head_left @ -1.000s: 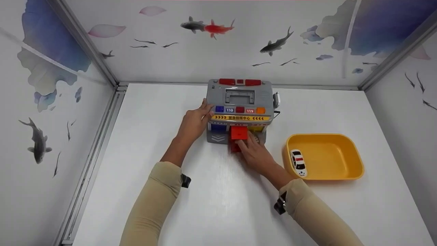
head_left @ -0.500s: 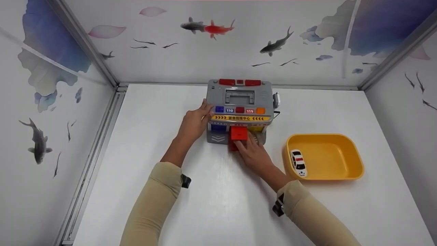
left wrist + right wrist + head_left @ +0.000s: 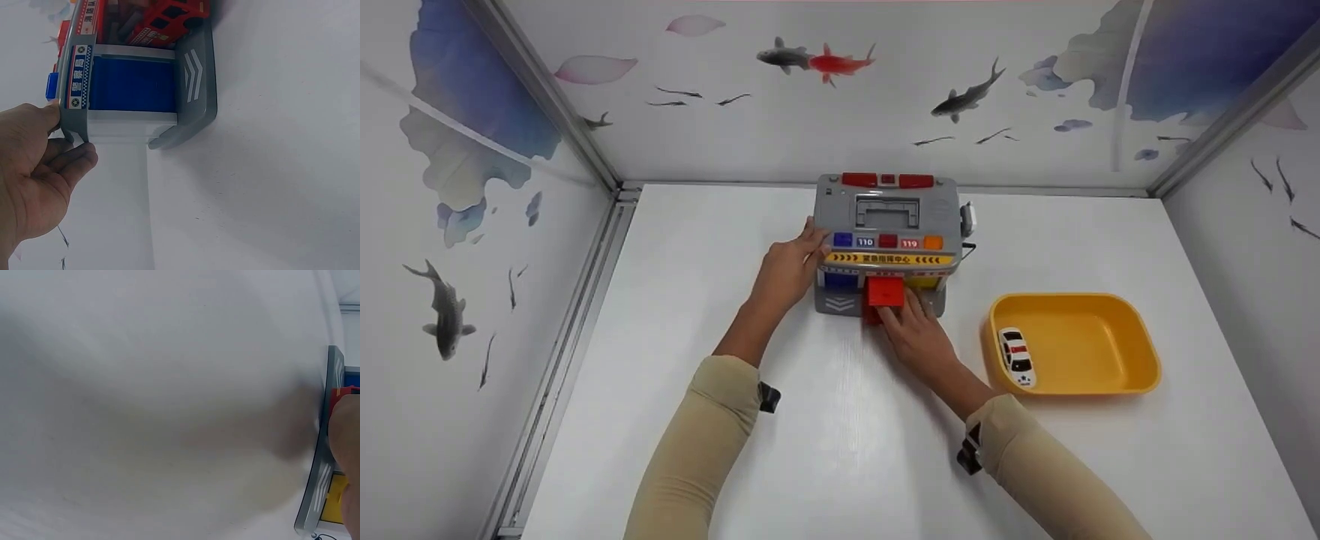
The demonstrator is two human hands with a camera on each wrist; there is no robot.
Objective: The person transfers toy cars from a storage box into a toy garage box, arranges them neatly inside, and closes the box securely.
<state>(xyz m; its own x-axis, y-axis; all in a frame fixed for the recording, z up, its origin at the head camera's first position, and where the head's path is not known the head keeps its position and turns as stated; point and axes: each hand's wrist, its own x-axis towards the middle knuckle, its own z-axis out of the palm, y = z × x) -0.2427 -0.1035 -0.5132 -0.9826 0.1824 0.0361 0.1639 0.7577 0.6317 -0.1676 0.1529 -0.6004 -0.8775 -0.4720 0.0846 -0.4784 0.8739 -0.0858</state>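
A grey toy emergency station (image 3: 907, 217) with red, blue and orange buttons stands near the back wall. My left hand (image 3: 787, 274) grips its left roof edge, thumb in front and fingers behind, as the left wrist view shows. A red toy fire truck (image 3: 169, 22) with black windows sits partly inside the middle bay. My right hand (image 3: 919, 334) holds this truck from the front right, its fingertips partly hidden. Above the truck a red panel (image 3: 885, 291) juts out from the bay. The left bay has a blue door (image 3: 134, 84); the right one has a yellow door (image 3: 334, 498).
To the right of the station, a yellow tray (image 3: 1140, 345) rests on the white table (image 3: 825, 442). A white toy police car (image 3: 1016, 358) lies along the tray's left inner side. Printed wall panels (image 3: 847, 135) surround the table at the back and sides.
The fire truck has slid a little farther back into the middle bay, my right hand moving forward with it. My left hand keeps its grip on the station.
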